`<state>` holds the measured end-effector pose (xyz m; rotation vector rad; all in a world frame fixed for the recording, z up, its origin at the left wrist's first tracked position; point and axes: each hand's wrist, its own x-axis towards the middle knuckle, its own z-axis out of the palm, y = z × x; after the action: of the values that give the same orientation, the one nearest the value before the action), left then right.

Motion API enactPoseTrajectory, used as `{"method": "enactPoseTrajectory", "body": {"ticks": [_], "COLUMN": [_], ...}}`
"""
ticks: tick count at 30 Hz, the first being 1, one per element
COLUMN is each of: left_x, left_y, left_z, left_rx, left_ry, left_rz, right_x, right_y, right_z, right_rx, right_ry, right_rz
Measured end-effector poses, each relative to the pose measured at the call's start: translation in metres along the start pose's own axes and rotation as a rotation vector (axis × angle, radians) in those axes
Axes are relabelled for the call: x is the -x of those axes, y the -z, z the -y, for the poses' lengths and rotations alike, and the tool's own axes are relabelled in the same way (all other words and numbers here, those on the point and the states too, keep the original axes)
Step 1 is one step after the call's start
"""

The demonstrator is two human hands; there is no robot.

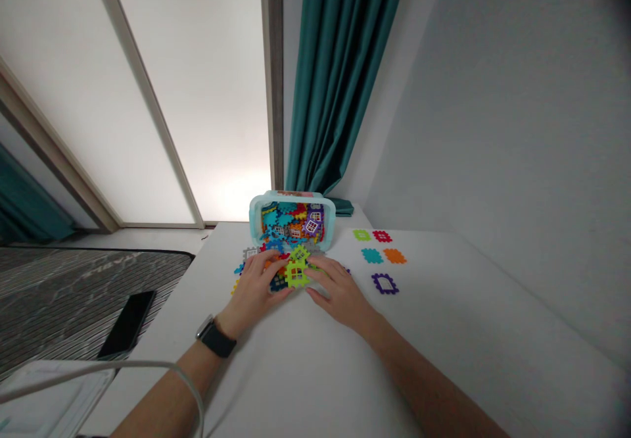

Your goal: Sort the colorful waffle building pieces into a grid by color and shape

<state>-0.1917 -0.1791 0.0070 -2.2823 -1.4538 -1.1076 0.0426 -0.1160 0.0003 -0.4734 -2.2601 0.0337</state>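
Though mostly still in a pale blue plastic tub (256, 222): interlocking plastic tiles (293, 222), only a few out on a white table (444, 333).

Left hand (254, 287) and right hand (338, 290) low over a loose heap of tiles (279, 282) at the tub's front rim, fingers curved and close together, right fingertips (311, 272) against a lime-green house-shaped tile (296, 275); firmness of hold impossible to tell. Farther right, apart from both hands: five flat tiles (372, 256), singly laid, in lime, red, teal, orange and purple. Bulk of tiles left in the tub.

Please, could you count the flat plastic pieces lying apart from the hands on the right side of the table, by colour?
Lime green piece: 1
Red piece: 1
Teal piece: 1
Orange piece: 1
Purple frame piece: 1
Total: 5
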Motion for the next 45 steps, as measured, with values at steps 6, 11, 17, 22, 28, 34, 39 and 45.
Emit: {"method": "enactPoseTrajectory", "body": {"ticks": [6, 11, 17, 22, 28, 34, 39, 45], "left_x": [-0.001, 0.0, 0.0, 0.0, 0.0, -0.001, 0.0, -0.003], "left_y": [0.004, -0.001, -0.003, 0.0, -0.002, -0.003, -0.003, 0.0], "left_z": [0.001, 0.001, 0.0, 0.001, 0.0, -0.002, -0.002, -0.009], "left_rx": [0.012, 0.078, 0.218, 0.246, 0.278, 0.314, 0.316, 0.395], "left_ry": [-0.077, -0.033, 0.07, 0.098, 0.112, 0.158, 0.152, 0.182], "left_rz": [-0.053, -0.079, -0.058, -0.048, -0.009, 0.022, 0.019, 0.061], "right_x": [-0.001, 0.0, 0.002, 0.005, 0.004, 0.002, 0.002, 0.003], "right_y": [0.0, -0.002, -0.005, -0.003, -0.002, -0.004, -0.004, -0.004], "right_z": [-0.002, 0.002, 0.0, -0.006, -0.002, 0.001, 0.001, 0.003], "right_rx": [0.083, 0.049, -0.1, -0.13, -0.139, -0.142, -0.098, -0.05], "right_ry": [0.108, 0.089, -0.088, -0.182, -0.121, -0.08, -0.053, -0.037], "right_rz": [-0.034, -0.072, -0.104, -0.104, -0.054, -0.063, -0.065, -0.071]}}
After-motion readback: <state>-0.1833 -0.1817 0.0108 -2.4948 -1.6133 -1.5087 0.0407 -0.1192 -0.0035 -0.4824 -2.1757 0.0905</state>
